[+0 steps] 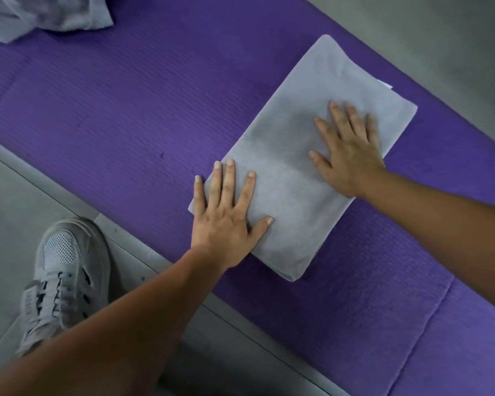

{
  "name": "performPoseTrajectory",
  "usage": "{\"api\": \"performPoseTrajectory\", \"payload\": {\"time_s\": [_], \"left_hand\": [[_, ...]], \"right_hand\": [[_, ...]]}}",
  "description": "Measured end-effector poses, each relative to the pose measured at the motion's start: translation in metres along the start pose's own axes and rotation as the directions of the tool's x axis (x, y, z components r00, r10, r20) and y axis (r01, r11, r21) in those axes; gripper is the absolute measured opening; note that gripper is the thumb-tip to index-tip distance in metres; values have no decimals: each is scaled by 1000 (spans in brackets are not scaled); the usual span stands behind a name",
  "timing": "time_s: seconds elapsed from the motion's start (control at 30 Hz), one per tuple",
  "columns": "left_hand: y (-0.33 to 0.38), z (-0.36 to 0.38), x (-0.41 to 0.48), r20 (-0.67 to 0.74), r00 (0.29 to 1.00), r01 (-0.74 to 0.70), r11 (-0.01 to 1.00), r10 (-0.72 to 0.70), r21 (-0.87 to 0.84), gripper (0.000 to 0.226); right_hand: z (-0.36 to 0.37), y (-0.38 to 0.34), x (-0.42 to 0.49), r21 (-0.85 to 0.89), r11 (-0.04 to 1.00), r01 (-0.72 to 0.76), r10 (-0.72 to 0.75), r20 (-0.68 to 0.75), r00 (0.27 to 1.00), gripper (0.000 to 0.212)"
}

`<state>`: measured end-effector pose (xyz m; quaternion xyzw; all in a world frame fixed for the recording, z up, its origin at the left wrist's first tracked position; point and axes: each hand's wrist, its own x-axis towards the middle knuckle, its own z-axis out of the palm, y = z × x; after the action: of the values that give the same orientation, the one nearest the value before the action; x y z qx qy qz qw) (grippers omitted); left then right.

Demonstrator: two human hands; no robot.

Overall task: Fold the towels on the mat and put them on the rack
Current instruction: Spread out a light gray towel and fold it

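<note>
Purple mat over grey floor carries our folded towel, right of centre. We press both hands flat on it: left hand at the near corner, right hand farther up, fingers spread, gripping nothing. Lifted carelessly, the layers could slip and unfold — a second towel waits crumpled upper left; no rack shows.

Both your hands flat on folded towel.
Your left hand and right hand press the grey folded towel on purple mat; crumpled towel lies well apart.
</note>
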<state>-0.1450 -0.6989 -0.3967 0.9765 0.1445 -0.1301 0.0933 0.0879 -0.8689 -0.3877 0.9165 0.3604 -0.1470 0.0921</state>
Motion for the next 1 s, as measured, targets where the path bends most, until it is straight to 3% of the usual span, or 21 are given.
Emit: {"api": "performPoseTrajectory", "payload": {"time_s": [0.13, 0.23, 0.37, 0.47, 0.53, 0.67, 0.83, 1.0], "left_hand": [[0, 0, 0, 8, 1000, -1, 1000, 1, -21, 88], [-2, -3, -1, 36, 999, 2, 998, 0, -58, 89], [-3, -16, 2, 68, 997, 34, 982, -22, -188, 79], [-9, -35, 13, -3, 984, 163, 917, -176, -363, 55], [-18, -44, 22, -29, 958, 242, 861, -284, -448, 44], [-36, -54, 33, 99, 928, 356, 777, -359, -519, 34], [-51, -59, 38, 222, 898, 437, 723, -379, -535, 21], [-55, -65, 37, 293, 891, 454, 656, -348, -603, 9]], "right_hand": [[-18, -33, 31, 38, 989, 140, -140, -22, 990, 74], [-20, -28, 62, 47, 995, 91, -92, 14, 996, 72], [-36, -14, 81, 108, 994, -11, 15, -40, 999, 65], [-53, -22, 98, 112, 989, 92, -75, -150, 986, 54], [-65, -26, 115, 157, 969, 193, -178, -107, 978, 48], [-85, -24, 135, 210, 955, 208, -211, -13, 978, 38], [-100, -11, 138, 5, 974, 229, -228, 86, 970, 37], [-113, 5, 128, -12, 973, 229, -228, 28, 973, 28]]}}
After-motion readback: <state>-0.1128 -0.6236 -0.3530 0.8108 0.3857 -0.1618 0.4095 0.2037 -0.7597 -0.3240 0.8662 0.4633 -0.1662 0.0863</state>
